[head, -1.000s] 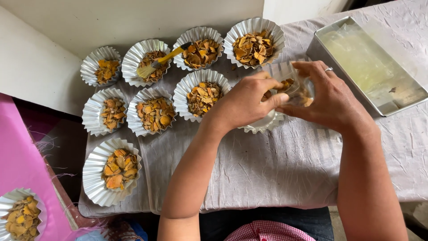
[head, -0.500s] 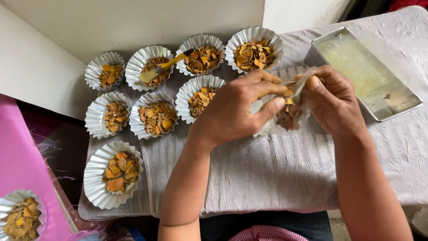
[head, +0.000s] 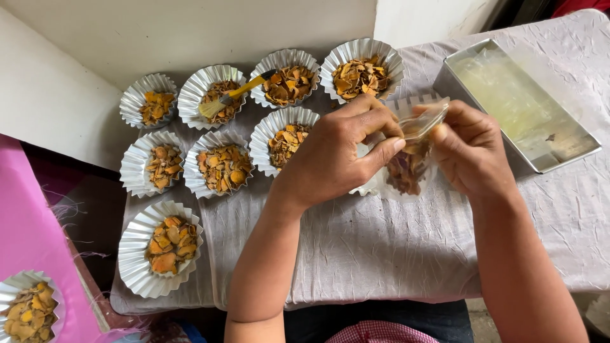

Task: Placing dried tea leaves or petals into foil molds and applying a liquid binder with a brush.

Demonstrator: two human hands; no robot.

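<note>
Grey cloth [head: 381,254] | bag [head: 410,165] lowered since; left hand [head: 337,159], right hand [head: 470,149]

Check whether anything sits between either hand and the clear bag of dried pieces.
Nothing does: left hand and right hand both pinch the clear bag directly, above the cloth-covered table.

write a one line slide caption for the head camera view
Both hands, left hand and right hand, hold a small clear bag of dried orange flakes above a cloth-covered table lined with filled fluted foil cups.
</note>
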